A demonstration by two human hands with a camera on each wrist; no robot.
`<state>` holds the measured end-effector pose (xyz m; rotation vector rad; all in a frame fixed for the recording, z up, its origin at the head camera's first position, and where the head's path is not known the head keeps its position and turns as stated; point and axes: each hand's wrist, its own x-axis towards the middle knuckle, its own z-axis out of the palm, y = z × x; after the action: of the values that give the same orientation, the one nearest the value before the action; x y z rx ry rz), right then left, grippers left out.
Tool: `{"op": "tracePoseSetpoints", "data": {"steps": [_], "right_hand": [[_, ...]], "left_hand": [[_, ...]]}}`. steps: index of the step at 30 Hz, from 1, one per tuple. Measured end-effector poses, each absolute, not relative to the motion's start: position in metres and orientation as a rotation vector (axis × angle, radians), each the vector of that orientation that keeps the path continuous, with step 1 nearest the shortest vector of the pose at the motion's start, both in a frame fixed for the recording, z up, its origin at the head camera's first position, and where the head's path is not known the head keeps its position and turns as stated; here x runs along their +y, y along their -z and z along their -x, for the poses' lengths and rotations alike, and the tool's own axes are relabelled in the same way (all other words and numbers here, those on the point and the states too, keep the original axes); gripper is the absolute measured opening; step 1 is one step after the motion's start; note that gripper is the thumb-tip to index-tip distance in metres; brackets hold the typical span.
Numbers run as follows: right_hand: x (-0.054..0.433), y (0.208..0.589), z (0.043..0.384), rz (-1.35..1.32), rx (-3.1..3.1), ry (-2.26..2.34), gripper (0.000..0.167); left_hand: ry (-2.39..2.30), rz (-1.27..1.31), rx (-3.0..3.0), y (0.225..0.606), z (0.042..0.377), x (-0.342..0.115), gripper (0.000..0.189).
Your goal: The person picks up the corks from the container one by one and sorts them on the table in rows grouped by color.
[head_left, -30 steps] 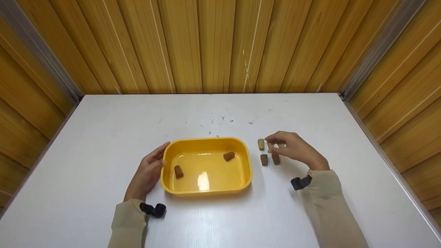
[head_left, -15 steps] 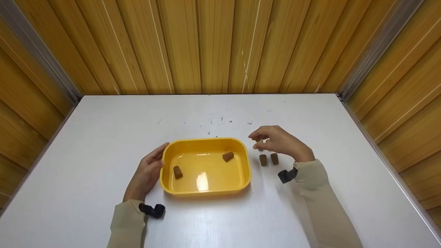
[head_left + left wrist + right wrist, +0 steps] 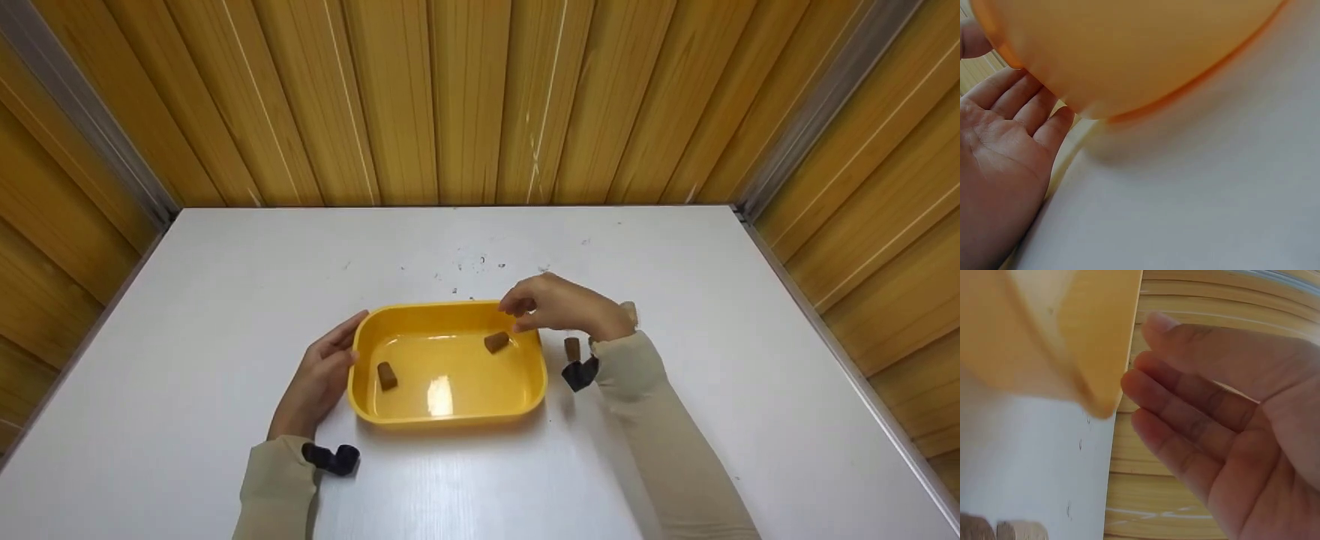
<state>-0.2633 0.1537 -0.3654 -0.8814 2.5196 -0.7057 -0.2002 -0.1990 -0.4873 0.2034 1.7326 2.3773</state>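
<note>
A yellow plastic tray (image 3: 450, 420) stands on the white table, with two dark brown tapered cork stoppers inside, one stopper (image 3: 387, 375) at the left and another stopper (image 3: 496, 342) at the back right. My left hand (image 3: 319, 379) holds the tray's left end, thumb at the rim and fingers along the outer wall (image 3: 1072, 84). Over the back right corner hovers my right hand (image 3: 559, 304), fingers loosely bent and thumb apart, with nothing visible between them. In the right wrist view, its fingertips (image 3: 1143, 422) are beside the tray wall (image 3: 1098, 343).
Right of the tray, a brown stopper (image 3: 572, 349) lies on the table (image 3: 450, 487). A light tan stopper (image 3: 630, 311) shows behind the right wrist. My right hand and sleeve hide others. Ribbed wood-look panels (image 3: 472, 97) enclose the back and sides.
My right hand has moved left from the rows of stoppers beside the tray to above the tray's right end. The left hand, tray and stoppers inside stay put.
</note>
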Motion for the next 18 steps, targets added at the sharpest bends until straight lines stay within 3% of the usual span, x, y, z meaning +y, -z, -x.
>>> {"op": "tracePoseSetpoints", "data": {"steps": [18], "right_hand": [[0.102, 0.378, 0.272, 0.753, 2.438, 0.435, 0.038]], "left_hand": [[-2.371, -0.184, 1.725, 0.489, 0.201, -0.199, 0.060]]}}
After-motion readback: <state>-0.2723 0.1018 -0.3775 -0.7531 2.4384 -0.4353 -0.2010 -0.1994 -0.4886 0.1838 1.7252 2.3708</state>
